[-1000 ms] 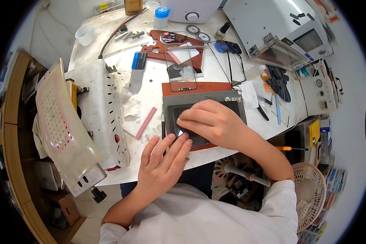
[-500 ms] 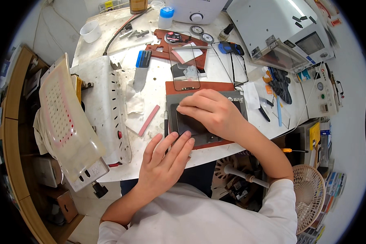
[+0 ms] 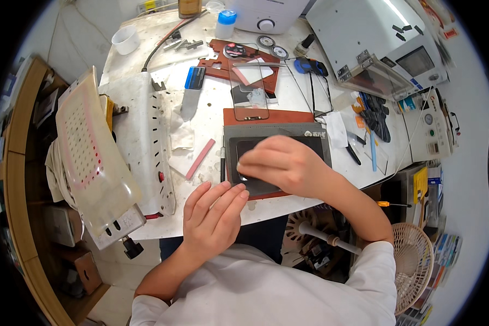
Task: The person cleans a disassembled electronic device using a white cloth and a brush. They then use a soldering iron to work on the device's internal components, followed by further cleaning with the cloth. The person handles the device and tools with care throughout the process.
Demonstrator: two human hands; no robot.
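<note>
A dark, glossy phone-like panel (image 3: 245, 145) lies on a grey work mat (image 3: 266, 131) near the table's front edge. Over its left part reaches my right hand (image 3: 290, 165), its fingers pinched together. A small pale bit shows at the fingertips, too little to name. My left hand (image 3: 213, 213) is open, fingers stretched out, just off the mat's near left corner. Beside the mat's left edge lie a slim black pen-like tool (image 3: 223, 164) and a pink strip (image 3: 200, 158). A clear glass panel with a dark frame (image 3: 249, 100) rests beyond the mat.
A white perforated-side machine (image 3: 141, 141) fills the left of the table. Farther back are a scraper blade with a blue handle (image 3: 192, 89), a brown-red plate (image 3: 217, 64) and a blue-capped bottle (image 3: 226, 24). A large white machine (image 3: 358, 38) stands at the back right.
My right hand has moved nearer to me along the panel, fingers still pinched. My left hand has drawn slightly back and left. The whole view has shifted a little.
</note>
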